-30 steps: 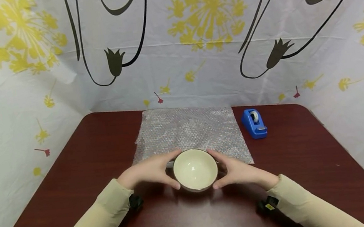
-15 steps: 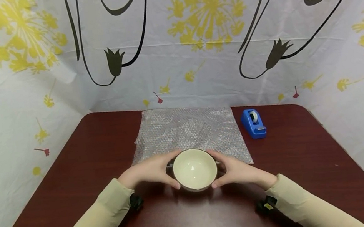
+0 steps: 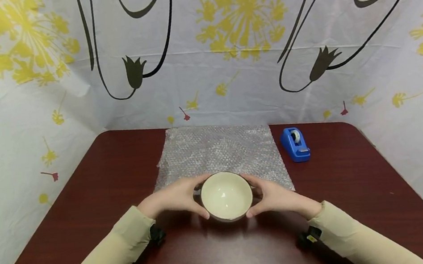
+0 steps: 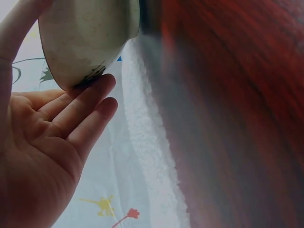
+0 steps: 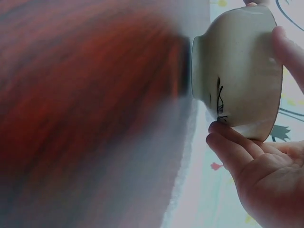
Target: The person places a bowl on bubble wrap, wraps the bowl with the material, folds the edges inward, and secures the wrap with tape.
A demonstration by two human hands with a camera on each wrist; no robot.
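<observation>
A cream bowl (image 3: 226, 195) with a dark rim is at the middle of the table, upright, its glossy inside facing up. My left hand (image 3: 180, 197) grips it from the left, thumb at the near side and fingers round the far side. From the right, my right hand (image 3: 277, 197) holds it the same way. Dark brush-like marks show on the outer wall of the bowl (image 5: 237, 71) in the right wrist view, where its foot is close over the table. The left wrist view shows fingertips against the lower wall of the bowl (image 4: 88, 38).
A sheet of bubble wrap (image 3: 222, 148) lies flat just beyond the bowl. Right of it stands a blue tape dispenser (image 3: 294, 145) with a roll in it. The dark red-brown table (image 3: 229, 260) is bordered at the back and sides by a flower-patterned white curtain (image 3: 188, 85).
</observation>
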